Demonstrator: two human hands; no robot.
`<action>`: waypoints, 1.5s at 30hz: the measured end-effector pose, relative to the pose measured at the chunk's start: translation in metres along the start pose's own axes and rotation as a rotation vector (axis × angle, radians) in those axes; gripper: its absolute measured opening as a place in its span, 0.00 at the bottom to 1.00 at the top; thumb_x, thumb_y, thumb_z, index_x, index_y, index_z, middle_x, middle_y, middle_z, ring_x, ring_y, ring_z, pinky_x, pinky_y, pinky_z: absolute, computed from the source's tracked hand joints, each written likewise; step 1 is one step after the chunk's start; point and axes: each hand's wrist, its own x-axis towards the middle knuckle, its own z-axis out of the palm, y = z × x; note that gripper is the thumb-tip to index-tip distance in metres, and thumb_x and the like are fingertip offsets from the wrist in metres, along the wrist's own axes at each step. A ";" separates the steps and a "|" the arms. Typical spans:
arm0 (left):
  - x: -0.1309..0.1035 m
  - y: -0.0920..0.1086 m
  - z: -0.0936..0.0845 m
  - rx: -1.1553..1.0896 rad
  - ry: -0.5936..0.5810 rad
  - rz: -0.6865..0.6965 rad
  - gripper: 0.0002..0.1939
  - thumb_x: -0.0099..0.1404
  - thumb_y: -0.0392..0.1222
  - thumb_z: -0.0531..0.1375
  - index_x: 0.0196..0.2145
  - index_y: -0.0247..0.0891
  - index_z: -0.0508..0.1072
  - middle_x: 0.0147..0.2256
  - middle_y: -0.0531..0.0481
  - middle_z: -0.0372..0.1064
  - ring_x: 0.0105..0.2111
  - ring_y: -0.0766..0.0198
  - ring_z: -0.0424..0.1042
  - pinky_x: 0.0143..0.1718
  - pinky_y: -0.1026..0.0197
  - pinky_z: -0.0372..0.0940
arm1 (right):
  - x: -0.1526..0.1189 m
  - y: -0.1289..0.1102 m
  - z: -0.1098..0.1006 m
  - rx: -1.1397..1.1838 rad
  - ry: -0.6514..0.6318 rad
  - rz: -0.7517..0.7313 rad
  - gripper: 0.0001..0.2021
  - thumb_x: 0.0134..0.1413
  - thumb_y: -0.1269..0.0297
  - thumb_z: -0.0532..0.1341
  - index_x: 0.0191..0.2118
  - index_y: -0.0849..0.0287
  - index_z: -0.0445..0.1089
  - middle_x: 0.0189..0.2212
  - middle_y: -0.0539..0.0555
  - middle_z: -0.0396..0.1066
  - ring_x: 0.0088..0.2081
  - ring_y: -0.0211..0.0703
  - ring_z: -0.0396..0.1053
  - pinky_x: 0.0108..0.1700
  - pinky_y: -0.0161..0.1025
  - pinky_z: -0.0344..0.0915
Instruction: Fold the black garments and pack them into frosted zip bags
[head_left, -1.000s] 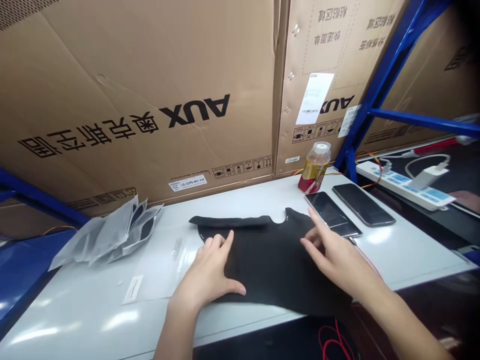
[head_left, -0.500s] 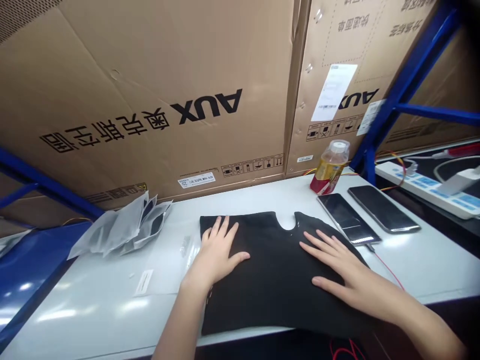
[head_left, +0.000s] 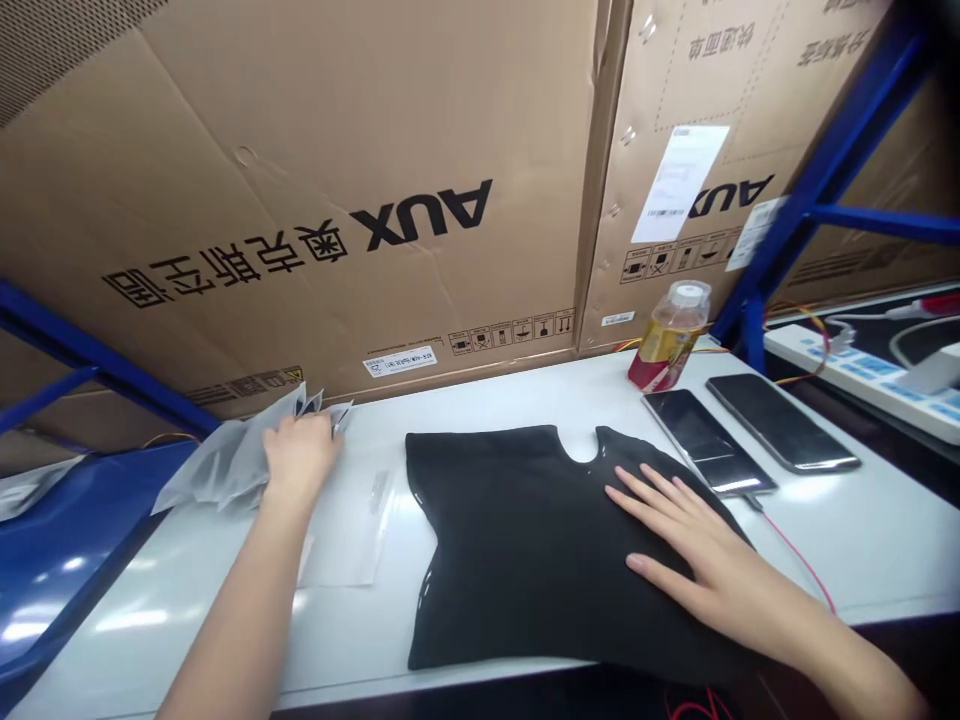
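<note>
A black fabric piece (head_left: 517,550) with a rounded notch in its far edge lies flat on the white table (head_left: 202,650), its near edge hanging past the table's front. My right hand (head_left: 686,540) rests palm down on its right part, fingers spread. At the left, my left hand (head_left: 300,455) is on a pile of frosted plastic bags (head_left: 217,465) that have dark contents. Its fingers curl over the bags' upper edges, with the fingertips hidden. A flat clear plastic bag (head_left: 349,540) lies between the pile and the fabric.
Large cardboard boxes (head_left: 360,90) stand behind the table, between blue metal frames (head_left: 817,180). At the right are a drink bottle (head_left: 670,335), a phone (head_left: 705,440) on a red cable, a second dark phone (head_left: 780,420) and a power strip (head_left: 862,375). A blue surface (head_left: 67,540) adjoins at left.
My left hand has left the fabric and moved left onto the frosted bags. My right hand stays on the fabric. The view has shifted slightly.
</note>
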 end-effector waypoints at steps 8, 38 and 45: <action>-0.024 0.013 -0.032 0.016 0.286 0.068 0.19 0.75 0.39 0.51 0.52 0.34 0.80 0.44 0.37 0.82 0.47 0.42 0.77 0.48 0.45 0.60 | 0.011 -0.011 -0.011 -0.028 0.073 -0.037 0.29 0.72 0.48 0.58 0.74 0.42 0.57 0.74 0.53 0.55 0.74 0.63 0.51 0.70 0.69 0.58; -0.168 0.138 -0.072 -0.715 0.720 0.686 0.15 0.66 0.24 0.67 0.48 0.38 0.81 0.44 0.48 0.84 0.46 0.53 0.82 0.43 0.53 0.65 | 0.058 -0.113 -0.044 0.231 0.414 -0.535 0.08 0.70 0.71 0.61 0.50 0.55 0.71 0.46 0.54 0.78 0.48 0.44 0.76 0.48 0.41 0.76; -0.173 0.152 -0.061 -0.734 0.676 0.712 0.11 0.68 0.25 0.66 0.44 0.38 0.81 0.45 0.49 0.84 0.49 0.52 0.80 0.46 0.52 0.64 | 0.051 -0.100 -0.025 0.283 0.384 -0.486 0.06 0.71 0.73 0.58 0.41 0.56 0.68 0.42 0.53 0.77 0.43 0.42 0.75 0.43 0.38 0.74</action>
